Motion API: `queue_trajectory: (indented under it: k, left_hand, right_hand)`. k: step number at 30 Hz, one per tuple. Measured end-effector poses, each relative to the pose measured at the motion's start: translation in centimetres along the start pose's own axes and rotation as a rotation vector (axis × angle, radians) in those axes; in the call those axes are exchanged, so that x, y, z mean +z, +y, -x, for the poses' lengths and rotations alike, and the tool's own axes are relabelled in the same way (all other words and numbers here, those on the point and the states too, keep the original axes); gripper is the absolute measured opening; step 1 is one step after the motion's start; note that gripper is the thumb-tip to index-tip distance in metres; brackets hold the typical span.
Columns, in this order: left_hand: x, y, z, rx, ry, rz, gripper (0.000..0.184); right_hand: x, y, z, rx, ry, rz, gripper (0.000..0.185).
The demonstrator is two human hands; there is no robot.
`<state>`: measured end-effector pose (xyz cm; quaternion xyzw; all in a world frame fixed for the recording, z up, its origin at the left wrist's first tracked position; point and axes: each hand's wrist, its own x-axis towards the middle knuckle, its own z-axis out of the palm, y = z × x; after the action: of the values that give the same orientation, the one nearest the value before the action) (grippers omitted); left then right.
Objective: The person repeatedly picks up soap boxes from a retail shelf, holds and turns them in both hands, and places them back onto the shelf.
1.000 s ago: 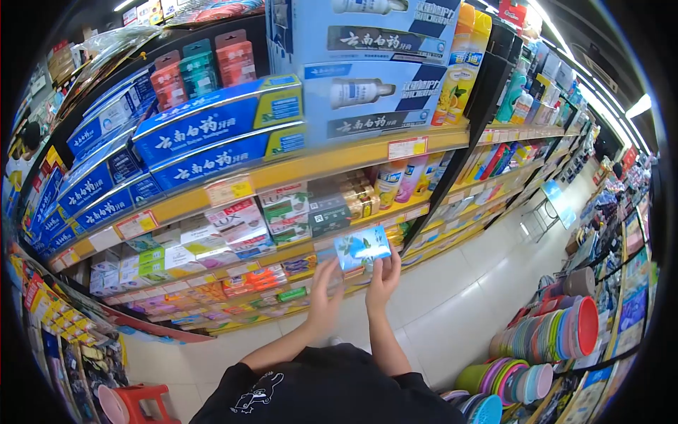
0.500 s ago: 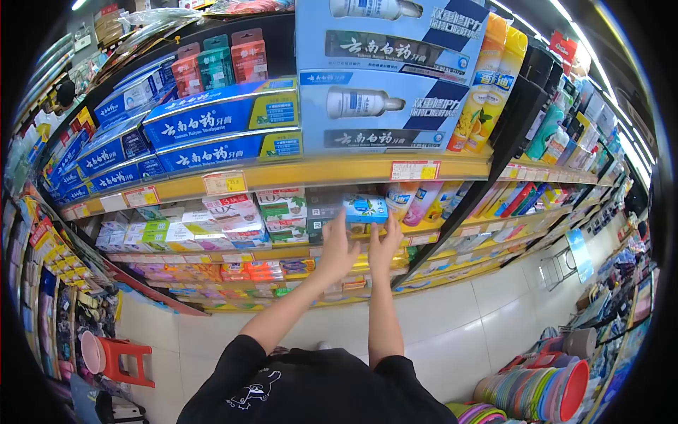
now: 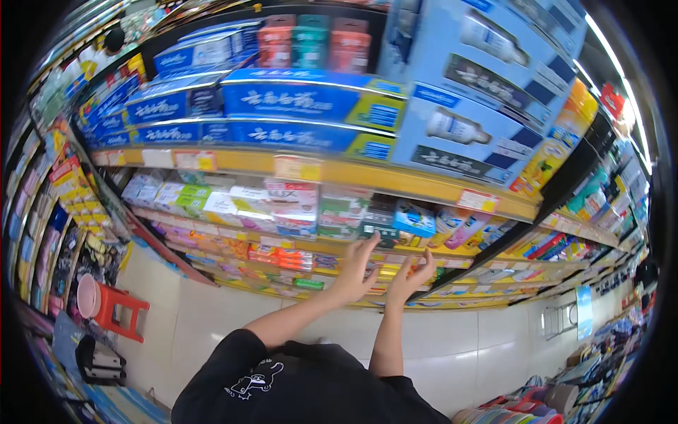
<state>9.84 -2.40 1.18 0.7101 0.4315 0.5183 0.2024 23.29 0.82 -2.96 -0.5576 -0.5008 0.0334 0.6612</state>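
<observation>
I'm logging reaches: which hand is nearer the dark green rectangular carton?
Left: the left hand overlaps the dark green rectangular carton in view; the right hand is further right, below the blue rectangular box.

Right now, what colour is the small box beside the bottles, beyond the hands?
The small box is mostly blue; head view, the only one.

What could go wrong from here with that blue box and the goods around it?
The blue box appears to sit on gold boxes, and neither hand holds it, so a nudge might make it slide. The left hand, its fingers raised close to the dark boxes, could catch and shift them. The right hand might brush the yellow bottle beside the blue box.
</observation>
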Motion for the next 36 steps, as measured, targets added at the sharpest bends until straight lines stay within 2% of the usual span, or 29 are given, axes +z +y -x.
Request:
queue_trajectory:
  k: [1, 2, 4, 5, 8, 10, 11, 13, 14, 16, 18, 22, 25, 27, 28, 30, 31, 33, 36]
  left_hand:
    - [-1.7, 0.0, 0.9, 0.046, 0.013, 0.019, 0.065]
    - [-3.2, -0.4, 1.9, 0.094, 0.023, 0.035, 0.059]
    - [-6.0, -1.8, 4.2, 0.080, 0.127, 0.048, 0.047]
    - [-7.4, -2.7, 5.3, 0.077, 0.175, 0.055, 0.042]
    - [-11.2, -5.7, 7.0, 0.058, 0.395, 0.098, 0.034]
    - [-14.9, -7.3, 7.4, 0.077, 0.497, 0.026, 0.033]
    - [-17.0, -8.0, 7.4, 0.087, 0.549, -0.008, 0.033]
    - [-21.2, -9.1, 7.4, 0.008, 0.674, 0.124, 0.033]
    - [-23.5, -9.7, 7.5, -0.033, 0.732, 0.191, 0.034]
    - [-28.7, -12.6, 7.1, 0.021, 0.790, 0.021, 0.034]
    - [-33.6, -14.9, 6.5, -0.081, 0.780, -0.161, 0.042]
    - [-40.4, -16.5, 5.1, -0.160, 0.627, -0.167, 0.048]
    - [-42.7, -21.0, 4.4, -0.187, 0.514, -0.208, 0.054]
    - [-43.5, -25.9, 4.0, -0.231, 0.421, -0.310, 0.056]
    - [-44.0, -24.9, 3.1, -0.308, 0.330, -0.381, 0.055]
    - [-45.3, -22.6, 1.3, -0.458, 0.144, -0.526, 0.052]
    - [-45.7, -21.8, 0.8, -0.433, 0.146, -0.458, 0.051]
    - [-46.1, -21.0, 0.2, -0.383, 0.155, -0.320, 0.048]
    - [-46.0, -22.7, 0.3, -0.164, 0.252, -0.326, 0.050]
  right_hand:
    - [-0.3, -1.6, 1.0, 0.042, -0.032, -0.002, 0.034]
    - [0.1, -1.9, 2.4, 0.005, -0.045, -0.063, 0.031]
    - [1.0, -2.5, 5.4, -0.061, -0.064, -0.191, 0.023]
    - [2.0, -3.1, 7.2, -0.086, -0.055, -0.279, 0.011]
    - [5.3, -6.6, 12.3, -0.227, -0.383, -0.487, 0.006]
    - [7.6, -11.6, 14.3, -0.307, -0.582, -0.454, 0.005]
    - [8.9, -13.8, 15.1, -0.255, -0.699, -0.495, 0.005]
    - [11.5, -17.3, 16.4, -0.146, -0.934, -0.571, 0.005]
    - [12.8, -18.3, 17.1, -0.187, -0.959, -0.590, 0.007]
    - [15.2, -20.0, 18.6, -0.265, -0.998, -0.627, 0.011]
    - [16.3, -22.0, 20.2, -0.208, -1.059, -0.635, 0.011]
    - [17.5, -23.9, 23.9, -0.122, -1.173, -0.617, 0.010]
    - [17.7, -24.1, 25.3, -0.088, -1.187, -0.613, 0.009]
    - [17.3, -23.7, 25.5, -0.123, -1.098, -0.550, 0.010]
    - [17.0, -23.5, 25.5, -0.138, -1.056, -0.517, 0.010]
    - [15.9, -24.0, 25.4, 0.011, -1.005, -0.485, 0.010]
    - [15.3, -24.2, 25.4, 0.085, -0.980, -0.469, 0.010]
    - [14.8, -23.1, 26.0, 0.098, -0.927, -0.413, 0.009]
    - [14.5, -22.0, 27.5, 0.080, -0.837, -0.372, 0.009]
